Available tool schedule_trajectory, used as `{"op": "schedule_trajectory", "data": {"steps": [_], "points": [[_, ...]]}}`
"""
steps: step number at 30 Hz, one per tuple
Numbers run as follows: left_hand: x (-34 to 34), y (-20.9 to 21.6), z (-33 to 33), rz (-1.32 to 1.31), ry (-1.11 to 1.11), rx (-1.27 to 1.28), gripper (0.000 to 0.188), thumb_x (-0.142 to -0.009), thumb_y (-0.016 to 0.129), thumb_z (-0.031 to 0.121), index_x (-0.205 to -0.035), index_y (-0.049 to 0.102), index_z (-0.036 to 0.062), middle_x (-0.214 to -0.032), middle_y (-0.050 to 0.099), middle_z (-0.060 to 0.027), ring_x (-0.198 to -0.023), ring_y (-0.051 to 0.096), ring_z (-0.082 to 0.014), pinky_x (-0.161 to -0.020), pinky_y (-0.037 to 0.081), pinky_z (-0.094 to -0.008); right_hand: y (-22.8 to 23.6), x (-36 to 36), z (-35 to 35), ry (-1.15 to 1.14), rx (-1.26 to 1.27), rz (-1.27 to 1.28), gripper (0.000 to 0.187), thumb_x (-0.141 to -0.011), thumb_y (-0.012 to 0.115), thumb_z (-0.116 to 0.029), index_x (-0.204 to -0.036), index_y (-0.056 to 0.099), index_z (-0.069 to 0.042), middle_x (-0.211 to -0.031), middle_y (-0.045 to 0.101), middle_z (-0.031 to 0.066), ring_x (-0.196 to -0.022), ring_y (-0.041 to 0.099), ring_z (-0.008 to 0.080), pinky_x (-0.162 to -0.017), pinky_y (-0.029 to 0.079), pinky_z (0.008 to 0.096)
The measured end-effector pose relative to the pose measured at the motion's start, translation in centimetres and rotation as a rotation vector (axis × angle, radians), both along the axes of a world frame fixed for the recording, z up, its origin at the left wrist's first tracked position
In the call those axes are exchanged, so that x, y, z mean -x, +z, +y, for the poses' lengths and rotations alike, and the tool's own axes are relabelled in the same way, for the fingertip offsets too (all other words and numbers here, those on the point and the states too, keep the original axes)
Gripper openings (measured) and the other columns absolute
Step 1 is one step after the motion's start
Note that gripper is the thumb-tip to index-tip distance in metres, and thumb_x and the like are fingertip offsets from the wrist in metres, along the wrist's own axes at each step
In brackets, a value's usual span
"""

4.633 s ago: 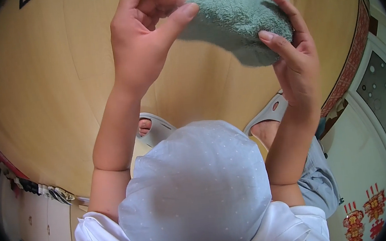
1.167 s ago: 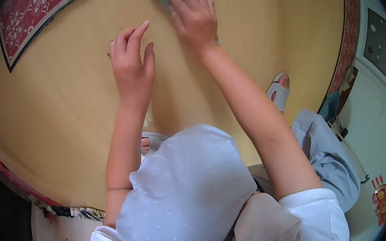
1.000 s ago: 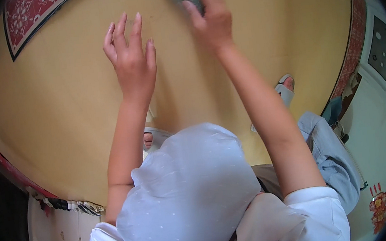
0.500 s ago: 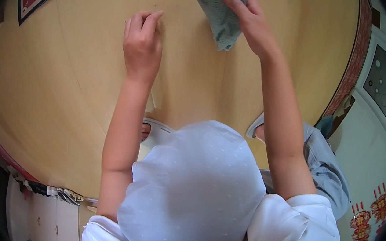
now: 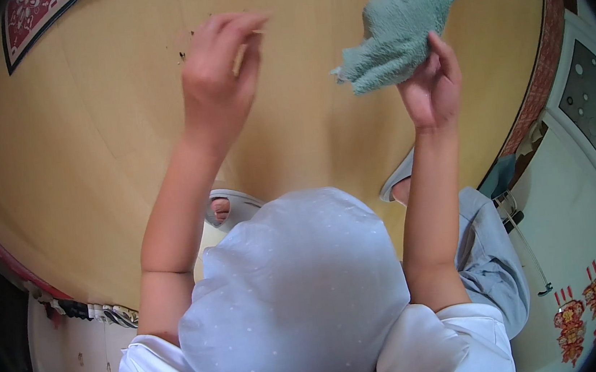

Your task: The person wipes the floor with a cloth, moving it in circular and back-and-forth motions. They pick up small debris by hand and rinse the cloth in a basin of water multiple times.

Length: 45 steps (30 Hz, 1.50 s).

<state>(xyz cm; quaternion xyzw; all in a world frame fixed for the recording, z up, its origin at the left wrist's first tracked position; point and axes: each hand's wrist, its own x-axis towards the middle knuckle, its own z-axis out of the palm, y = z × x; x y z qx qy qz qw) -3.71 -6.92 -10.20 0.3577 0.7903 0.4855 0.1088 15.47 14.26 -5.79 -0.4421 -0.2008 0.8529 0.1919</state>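
A green terry cloth point(image 5: 398, 30) hangs bunched and creased above the wooden floor point(image 5: 319, 111), off to the right. My right hand point(image 5: 433, 88) grips it by its lower edge, the thumb and fingers closed on the fabric. At the left, my left hand point(image 5: 217, 71) is held over the floor with its fingers stretched and the thumb a little apart from them. Its fingertips are slightly blurred, and nothing shows in them. Small dark crumbs point(image 5: 182, 56) lie on the floor beside that hand.
My slippered feet point(image 5: 231, 207) stand on the floor below my arms. A red patterned mat point(image 5: 41, 20) lies at the far left. Along the right runs a reddish border strip point(image 5: 537, 81), with a white-framed door point(image 5: 588, 112) beyond it. Shoes point(image 5: 112, 316) line the lower left wall.
My right hand has turned and come nearer with the cloth, which now spreads to the upper right. My left hand has loosened from a pinch, its fingers straighter. The crumbs show more plainly.
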Motion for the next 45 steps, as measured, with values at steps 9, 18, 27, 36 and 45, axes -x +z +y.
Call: {"op": "schedule_trajectory", "data": {"steps": [9,18,27,36,45], "points": [[-0.3,4.0,2.3,-0.683,-0.204,-0.104,0.039,-0.087,0.076,0.010,-0.122,0.065,-0.0027,-0.100,0.064,-0.0060,-0.095,0.062,-0.0147,-0.089,0.051,-0.0289,0.2,4.6,-6.1,0.092,-0.024,0.026,0.049,-0.095,0.055,-0.017,-0.140,0.048,-0.001,-0.135,0.059,0.0127,-0.125,0.056,0.0262,-0.111,0.039,0.0431],[-1.1,3.9,2.0,-1.219,-0.207,-0.139,0.031,-0.090,0.069,0.007,-0.119,0.066,-0.0041,-0.103,0.065,-0.0044,-0.098,0.061,-0.0122,-0.087,0.050,-0.0269,0.5,8.0,-7.4,0.264,-0.293,0.096,0.051,-0.096,0.046,-0.026,-0.141,0.043,-0.001,-0.138,0.054,0.0247,-0.125,0.058,0.0343,-0.110,0.044,0.0470],[-2.2,2.6,0.7,-0.996,-0.089,-0.018,0.027,-0.090,0.068,0.004,-0.117,0.069,-0.0007,-0.103,0.071,-0.0078,-0.093,0.069,-0.0150,-0.085,0.056,-0.0285,-4.6,-1.1,3.0,-0.459,-0.585,-0.666,0.037,-0.089,0.049,-0.017,-0.121,0.057,0.001,-0.116,0.063,0.0110,-0.108,0.061,0.0276,-0.092,0.052,0.0431],[1.1,2.6,-4.0,-0.722,0.230,0.077,0.017,-0.095,0.067,0.004,-0.110,0.073,-0.0013,-0.095,0.072,-0.0055,-0.086,0.069,-0.0111,-0.076,0.058,-0.0251,-9.4,0.9,12.4,0.240,-1.590,-1.398,0.042,-0.087,0.056,-0.017,-0.128,0.067,-0.011,-0.123,0.069,0.0133,-0.104,0.067,0.0300,-0.090,0.051,0.0407],[2.3,2.2,-6.6,-0.303,0.351,0.167,0.030,-0.099,0.059,0.007,-0.129,0.064,0.0048,-0.139,0.053,-0.0142,-0.115,0.060,-0.0192,-0.091,0.052,-0.0305,-7.9,16.8,-10.2,0.668,-1.946,-0.657,0.055,-0.074,0.068,-0.013,-0.128,0.064,-0.023,-0.139,0.059,0.0089,-0.095,0.057,0.0341,-0.083,0.054,0.0435]]}}
